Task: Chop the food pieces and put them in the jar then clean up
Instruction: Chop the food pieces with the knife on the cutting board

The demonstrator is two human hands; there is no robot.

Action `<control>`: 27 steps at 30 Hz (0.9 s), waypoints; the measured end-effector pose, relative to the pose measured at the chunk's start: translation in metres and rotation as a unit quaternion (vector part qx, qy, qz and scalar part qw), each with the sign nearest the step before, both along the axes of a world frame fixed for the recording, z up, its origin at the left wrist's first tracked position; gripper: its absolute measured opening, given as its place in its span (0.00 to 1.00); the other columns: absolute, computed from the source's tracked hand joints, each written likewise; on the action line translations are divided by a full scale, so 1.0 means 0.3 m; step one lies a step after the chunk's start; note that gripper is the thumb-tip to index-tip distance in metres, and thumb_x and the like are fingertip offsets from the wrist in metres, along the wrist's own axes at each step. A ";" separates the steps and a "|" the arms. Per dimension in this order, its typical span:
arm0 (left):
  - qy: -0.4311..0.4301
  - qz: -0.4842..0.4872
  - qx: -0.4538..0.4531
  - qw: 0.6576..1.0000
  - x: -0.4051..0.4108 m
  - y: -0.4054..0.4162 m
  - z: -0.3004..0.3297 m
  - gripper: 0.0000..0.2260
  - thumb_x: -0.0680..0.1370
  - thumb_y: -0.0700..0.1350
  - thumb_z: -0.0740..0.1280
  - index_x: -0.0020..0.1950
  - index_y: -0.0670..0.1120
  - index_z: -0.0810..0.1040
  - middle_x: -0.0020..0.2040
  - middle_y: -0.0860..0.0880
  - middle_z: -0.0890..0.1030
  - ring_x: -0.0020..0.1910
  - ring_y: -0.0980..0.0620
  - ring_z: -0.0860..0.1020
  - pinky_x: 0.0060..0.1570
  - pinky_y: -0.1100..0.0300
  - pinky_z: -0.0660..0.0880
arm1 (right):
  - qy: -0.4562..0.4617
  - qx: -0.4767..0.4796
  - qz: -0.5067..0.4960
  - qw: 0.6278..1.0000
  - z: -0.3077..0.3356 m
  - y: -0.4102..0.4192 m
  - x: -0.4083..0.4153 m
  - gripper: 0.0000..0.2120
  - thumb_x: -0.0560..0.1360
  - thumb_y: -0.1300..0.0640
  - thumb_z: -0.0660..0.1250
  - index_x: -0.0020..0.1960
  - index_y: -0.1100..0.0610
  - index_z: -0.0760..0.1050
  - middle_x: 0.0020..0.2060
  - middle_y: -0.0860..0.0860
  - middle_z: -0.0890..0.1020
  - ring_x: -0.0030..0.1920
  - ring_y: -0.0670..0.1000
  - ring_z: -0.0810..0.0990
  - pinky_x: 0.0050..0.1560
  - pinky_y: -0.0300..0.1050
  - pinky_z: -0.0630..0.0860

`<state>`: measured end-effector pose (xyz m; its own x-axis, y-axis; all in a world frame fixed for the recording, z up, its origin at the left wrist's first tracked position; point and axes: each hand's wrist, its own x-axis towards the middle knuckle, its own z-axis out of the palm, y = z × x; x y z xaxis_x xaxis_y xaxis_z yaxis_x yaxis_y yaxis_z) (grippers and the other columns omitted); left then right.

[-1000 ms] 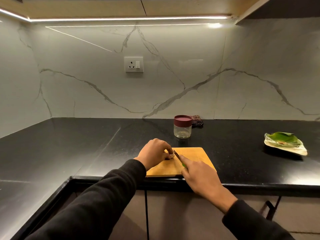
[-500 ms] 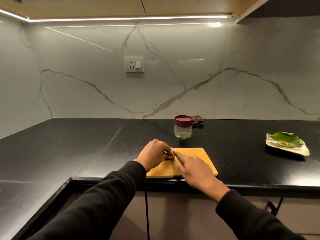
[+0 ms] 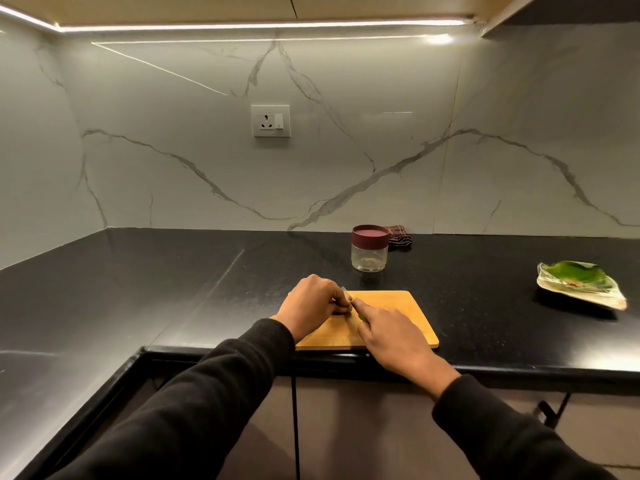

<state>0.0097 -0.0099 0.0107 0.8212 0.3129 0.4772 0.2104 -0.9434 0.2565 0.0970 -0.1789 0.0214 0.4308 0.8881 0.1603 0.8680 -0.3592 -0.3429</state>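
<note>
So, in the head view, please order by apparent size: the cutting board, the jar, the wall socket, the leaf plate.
1. Cutting board, partly covered by hands.
2. Leaf plate.
3. Jar and wall socket: look alike; the socket is farther, so unranked.

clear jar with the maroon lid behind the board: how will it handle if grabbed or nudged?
The jar looks rigid and nearly empty, so probably light. Its short, wide body standing upright suggests it slides rather than tips. The smooth clear wall may be slippery; if glass, fragile, though the material can't be told.
</note>
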 end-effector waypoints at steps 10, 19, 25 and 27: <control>-0.016 0.004 0.004 1.000 -0.002 -0.007 -0.009 0.04 0.77 0.44 0.73 0.50 0.49 0.87 0.47 0.54 0.86 0.43 0.61 0.82 0.50 0.66 0.80 | -0.003 -0.015 -0.005 1.000 -0.013 -0.012 0.001 0.25 0.85 0.49 0.53 0.81 0.45 0.55 0.47 0.47 0.78 0.46 0.48 0.75 0.44 0.44 0.72; -0.031 0.015 -0.003 0.999 -0.008 -0.019 -0.016 0.05 0.78 0.44 0.72 0.52 0.47 0.87 0.48 0.52 0.86 0.44 0.60 0.82 0.50 0.68 0.78 | -0.045 -0.057 -0.007 0.997 -0.029 -0.103 -0.042 0.27 0.84 0.51 0.53 0.82 0.45 0.51 0.43 0.48 0.72 0.43 0.49 0.71 0.42 0.45 0.68; -0.065 0.019 -0.004 0.998 -0.016 -0.022 -0.038 0.04 0.78 0.43 0.72 0.50 0.48 0.87 0.47 0.53 0.86 0.44 0.59 0.81 0.49 0.69 0.78 | 0.055 -0.016 -0.018 0.998 -0.041 -0.124 -0.037 0.27 0.83 0.53 0.56 0.81 0.43 0.56 0.45 0.47 0.76 0.39 0.45 0.73 0.33 0.40 0.66; -0.066 0.018 -0.009 0.998 -0.015 -0.023 -0.038 0.05 0.78 0.42 0.72 0.50 0.48 0.87 0.47 0.53 0.85 0.44 0.59 0.81 0.50 0.68 0.78 | 0.122 0.000 -0.022 0.992 -0.037 -0.128 -0.025 0.26 0.83 0.55 0.57 0.80 0.44 0.59 0.44 0.46 0.78 0.35 0.44 0.74 0.30 0.36 0.66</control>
<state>0.0052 -0.0167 -0.0007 0.7395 0.3507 0.5746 0.2073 -0.9307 0.3012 0.0895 -0.2173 0.0103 0.4957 0.8672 0.0473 0.7427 -0.3951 -0.5406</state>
